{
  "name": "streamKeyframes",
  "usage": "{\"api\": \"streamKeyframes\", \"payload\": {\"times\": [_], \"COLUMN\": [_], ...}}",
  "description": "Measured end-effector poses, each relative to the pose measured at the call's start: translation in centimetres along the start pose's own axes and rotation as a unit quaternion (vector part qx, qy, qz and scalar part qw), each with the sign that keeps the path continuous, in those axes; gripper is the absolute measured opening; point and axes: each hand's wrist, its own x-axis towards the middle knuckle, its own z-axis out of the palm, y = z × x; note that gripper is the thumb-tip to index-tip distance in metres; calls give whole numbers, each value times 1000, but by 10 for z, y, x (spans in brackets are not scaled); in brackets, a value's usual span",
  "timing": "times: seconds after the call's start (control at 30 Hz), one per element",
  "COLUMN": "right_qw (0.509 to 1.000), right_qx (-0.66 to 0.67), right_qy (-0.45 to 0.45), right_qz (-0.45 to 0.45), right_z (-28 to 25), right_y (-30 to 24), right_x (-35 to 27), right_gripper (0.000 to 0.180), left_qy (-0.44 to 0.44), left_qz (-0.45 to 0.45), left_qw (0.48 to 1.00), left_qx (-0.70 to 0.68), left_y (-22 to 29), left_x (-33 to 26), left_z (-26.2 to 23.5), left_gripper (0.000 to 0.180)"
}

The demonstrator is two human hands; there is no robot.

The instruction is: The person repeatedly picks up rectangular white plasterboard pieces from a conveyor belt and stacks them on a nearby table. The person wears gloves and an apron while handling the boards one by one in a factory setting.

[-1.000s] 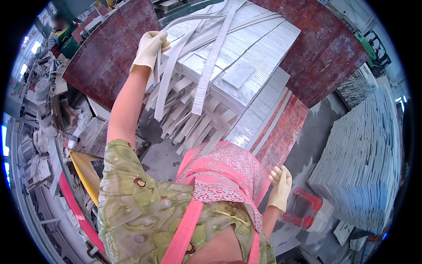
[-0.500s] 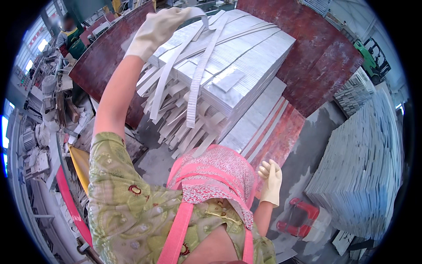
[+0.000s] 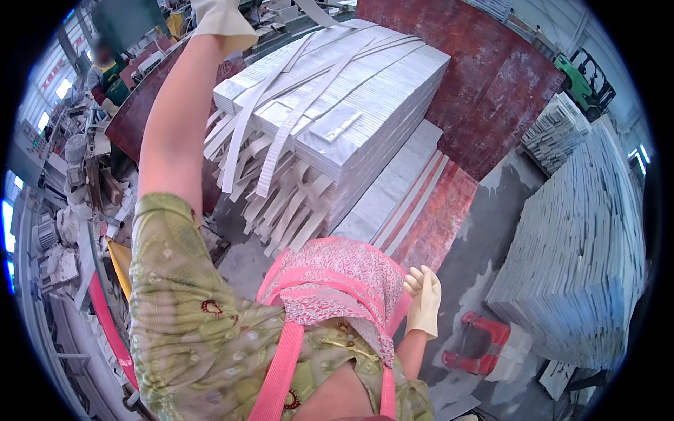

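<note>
Left hand (image 3: 223,19) risen higher, grip unclear; right hand (image 3: 423,300) spread; grey slab stack (image 3: 365,119), concrete floor (image 3: 484,231)

— How many hands of yours do you see?
— Two, both gloved: your left hand (image 3: 223,21) raised high, your right hand (image 3: 424,300) low by your side.

— And the stacks of grey slabs?
— You have three: the big strapped stack (image 3: 365,119) ahead, a tall stack (image 3: 583,266) on your right, a smaller stack (image 3: 554,130) beyond it.

— Straps over the big one?
— Several white straps (image 3: 281,140); you cannot count them exactly.

— Anything else?
— One red stool (image 3: 481,344), one green forklift (image 3: 583,81), one other person (image 3: 105,67).
</note>
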Motion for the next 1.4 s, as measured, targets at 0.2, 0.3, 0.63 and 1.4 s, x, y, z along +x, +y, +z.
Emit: {"api": "streamKeyframes", "payload": {"times": [0.2, 0.3, 0.63, 1.4], "right_qw": [989, 951, 731, 899], "right_qx": [34, 43, 280, 126], "right_qy": [-136, -297, -614, -283], "right_qz": [-45, -77, 101, -310], "right_z": [57, 130, 329, 253], "right_y": [-42, -82, -114, -236], "right_x": [28, 27, -25, 34], "right_gripper": [38, 52, 95, 66], "left_qy": [-114, -164, -346, -564], "left_qz": [99, 108, 66, -252], "left_qw": [987, 980, 905, 778], "left_qx": [-58, -22, 239, 112], "left_y": [117, 171, 286, 85], "left_x": [-44, -81, -279, -460], "left_z": [-20, -59, -288, -373], "left_gripper": [42, 47, 54, 69]}}
